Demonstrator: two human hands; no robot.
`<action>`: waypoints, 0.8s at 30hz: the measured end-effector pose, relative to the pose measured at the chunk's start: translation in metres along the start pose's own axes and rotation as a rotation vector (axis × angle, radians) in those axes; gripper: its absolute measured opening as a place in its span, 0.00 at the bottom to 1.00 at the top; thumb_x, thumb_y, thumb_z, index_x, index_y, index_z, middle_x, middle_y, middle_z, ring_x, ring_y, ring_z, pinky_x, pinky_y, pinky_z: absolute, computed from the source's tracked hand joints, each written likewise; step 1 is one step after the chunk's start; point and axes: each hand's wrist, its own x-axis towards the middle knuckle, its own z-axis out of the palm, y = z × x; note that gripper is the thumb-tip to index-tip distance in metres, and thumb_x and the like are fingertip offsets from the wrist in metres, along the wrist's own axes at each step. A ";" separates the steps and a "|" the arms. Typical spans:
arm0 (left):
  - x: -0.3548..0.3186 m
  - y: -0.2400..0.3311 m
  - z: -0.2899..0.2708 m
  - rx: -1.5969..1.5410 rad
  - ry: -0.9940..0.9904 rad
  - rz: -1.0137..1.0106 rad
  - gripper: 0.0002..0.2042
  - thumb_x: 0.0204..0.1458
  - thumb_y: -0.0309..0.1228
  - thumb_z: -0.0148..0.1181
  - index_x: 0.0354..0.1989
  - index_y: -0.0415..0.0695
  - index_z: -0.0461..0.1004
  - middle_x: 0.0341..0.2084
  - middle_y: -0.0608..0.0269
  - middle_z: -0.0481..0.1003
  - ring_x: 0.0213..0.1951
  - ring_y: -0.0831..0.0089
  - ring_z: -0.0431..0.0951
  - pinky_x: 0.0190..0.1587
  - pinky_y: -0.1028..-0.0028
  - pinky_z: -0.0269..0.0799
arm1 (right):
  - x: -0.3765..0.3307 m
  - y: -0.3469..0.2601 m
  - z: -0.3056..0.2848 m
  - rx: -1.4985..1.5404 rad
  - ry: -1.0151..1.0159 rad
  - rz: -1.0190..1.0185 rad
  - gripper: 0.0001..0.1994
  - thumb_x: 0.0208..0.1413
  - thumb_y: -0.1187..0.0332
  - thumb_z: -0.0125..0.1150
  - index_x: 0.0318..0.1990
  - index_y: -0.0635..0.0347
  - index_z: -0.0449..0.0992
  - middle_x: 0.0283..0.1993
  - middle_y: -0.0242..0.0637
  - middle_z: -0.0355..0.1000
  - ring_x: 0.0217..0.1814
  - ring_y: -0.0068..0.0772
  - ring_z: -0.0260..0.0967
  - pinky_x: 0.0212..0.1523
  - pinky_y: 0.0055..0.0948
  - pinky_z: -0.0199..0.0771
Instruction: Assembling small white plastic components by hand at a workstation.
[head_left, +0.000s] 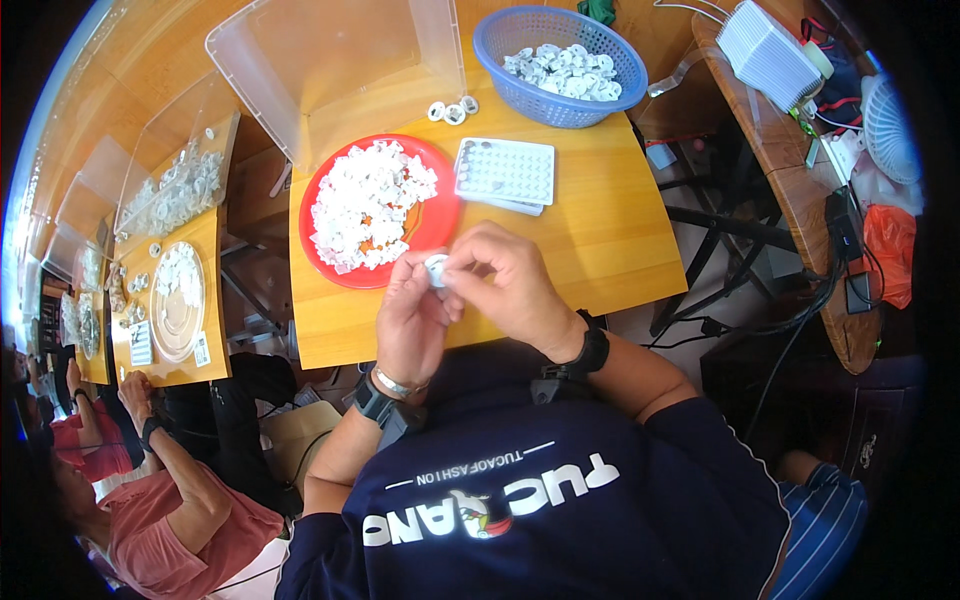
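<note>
In front of me, over the near part of the table, my left hand [412, 312] and my right hand [512, 292] meet at a small round white piece [436, 270]. The left fingers hold it from the left, while the right thumb and fingertips pinch its right side. Just beyond the hands lies a red plate [430, 224] heaped with small white pieces [355, 205]. Right of the plate, a white tray [505, 170] with rows of small cells rests on another flat white piece. A few dark bits show in its left cells.
A blue basket [520, 98] of round white pieces stands at the back right of the table [610, 220]. A clear plastic box [340, 75] stands behind the plate, with 3 round pieces [454, 114] beside it. Other people [180, 520] sit left at similar tables. Cables hang at right.
</note>
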 end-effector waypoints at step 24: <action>-0.006 0.001 0.008 0.355 0.055 0.101 0.11 0.65 0.31 0.46 0.50 0.39 0.67 0.36 0.57 0.76 0.30 0.73 0.76 0.32 0.75 0.74 | 0.001 -0.026 -0.002 -0.086 -0.043 0.103 0.06 0.55 0.77 0.64 0.31 0.66 0.72 0.25 0.36 0.76 0.21 0.20 0.73 0.21 0.22 0.71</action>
